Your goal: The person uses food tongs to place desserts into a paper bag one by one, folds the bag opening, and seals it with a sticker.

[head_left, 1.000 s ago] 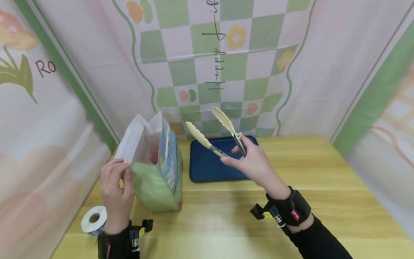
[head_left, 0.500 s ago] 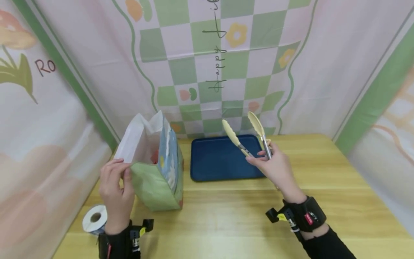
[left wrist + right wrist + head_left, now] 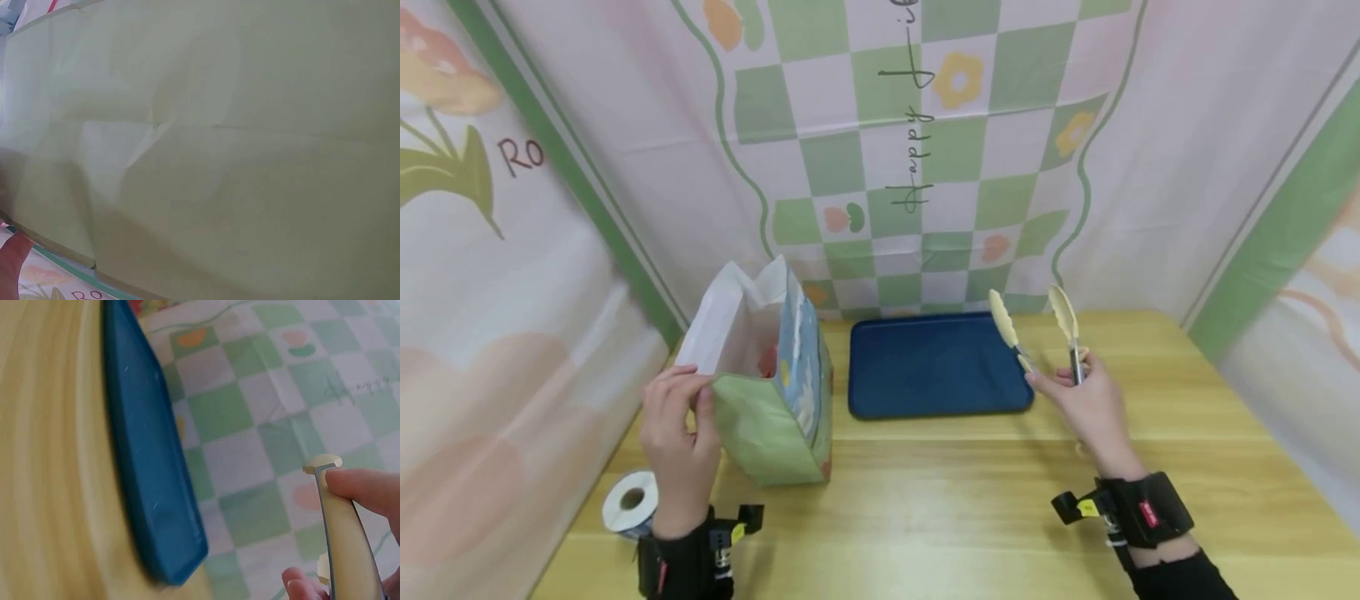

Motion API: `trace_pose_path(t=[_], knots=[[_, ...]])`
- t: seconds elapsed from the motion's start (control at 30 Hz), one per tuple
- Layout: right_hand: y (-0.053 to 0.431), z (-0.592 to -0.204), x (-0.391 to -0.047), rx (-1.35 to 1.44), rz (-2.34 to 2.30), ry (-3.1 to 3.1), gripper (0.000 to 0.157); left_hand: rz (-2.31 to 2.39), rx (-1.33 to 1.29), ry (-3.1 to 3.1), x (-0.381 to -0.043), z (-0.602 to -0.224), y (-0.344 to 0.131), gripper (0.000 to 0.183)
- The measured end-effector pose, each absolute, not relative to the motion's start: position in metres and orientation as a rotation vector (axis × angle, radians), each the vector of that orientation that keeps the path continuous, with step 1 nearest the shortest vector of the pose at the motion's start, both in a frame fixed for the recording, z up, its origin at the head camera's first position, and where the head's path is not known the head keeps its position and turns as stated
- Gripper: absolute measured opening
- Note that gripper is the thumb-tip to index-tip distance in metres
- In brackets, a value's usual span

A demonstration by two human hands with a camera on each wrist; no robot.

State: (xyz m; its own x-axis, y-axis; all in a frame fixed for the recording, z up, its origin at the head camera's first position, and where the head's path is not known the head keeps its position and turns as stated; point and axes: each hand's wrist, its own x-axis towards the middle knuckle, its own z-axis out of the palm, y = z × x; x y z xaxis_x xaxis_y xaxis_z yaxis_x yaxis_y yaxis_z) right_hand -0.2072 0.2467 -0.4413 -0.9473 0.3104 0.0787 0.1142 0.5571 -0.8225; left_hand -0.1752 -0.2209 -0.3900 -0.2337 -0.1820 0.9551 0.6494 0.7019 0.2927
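My left hand (image 3: pixel 681 442) pinches the near left top edge of a green and blue paper bag (image 3: pixel 767 433), which stands upright with its mouth open. Something red (image 3: pixel 768 360) shows inside it. The bag's green side (image 3: pixel 237 156) fills most of the left wrist view. My right hand (image 3: pixel 1090 408) grips a pair of tongs (image 3: pixel 1065 315) with cream tips spread apart and nothing between them. The tongs are held up at the right end of a dark blue tray (image 3: pixel 936 367). In the right wrist view, the thumb lies along a cream handle of the tongs (image 3: pixel 347 544).
A roll of white labels (image 3: pixel 631 502) stands at the left, beside my left wrist. The wooden table (image 3: pixel 940 508) runs back to a printed curtain (image 3: pixel 955 158), with more curtain on both sides.
My right hand has carried the tongs to the right, from over the tray to its right end, and slightly lower. The left hand keeps its place at the bag.
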Motion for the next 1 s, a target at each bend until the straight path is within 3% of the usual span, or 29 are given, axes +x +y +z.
trace_pose_path(t=[0.33,0.43,0.67,0.8,1.0], knots=[[0.282,-0.476,-0.209,-0.498,1.261,-2.635,0.059,-0.798,-0.393,-1.641,-0.178,-0.395,-0.224,0.029],[0.289,-0.483,-0.209,-0.544,1.257,-2.679,0.067,-0.800,-0.393,-1.638,-0.178,-0.395,-0.224,0.030],[0.302,-0.495,-0.209,-0.585,1.320,-2.733,0.110,-0.811,-0.396,-1.622,-0.177,-0.392,-0.222,0.032],[0.309,-0.503,-0.210,-0.635,1.311,-2.742,0.115,-0.813,-0.399,-1.616,-0.177,-0.391,-0.220,0.033],[0.315,-0.510,-0.210,-0.667,1.229,-2.755,0.109,-0.811,-0.394,-1.621,-0.178,-0.392,-0.221,0.031]])
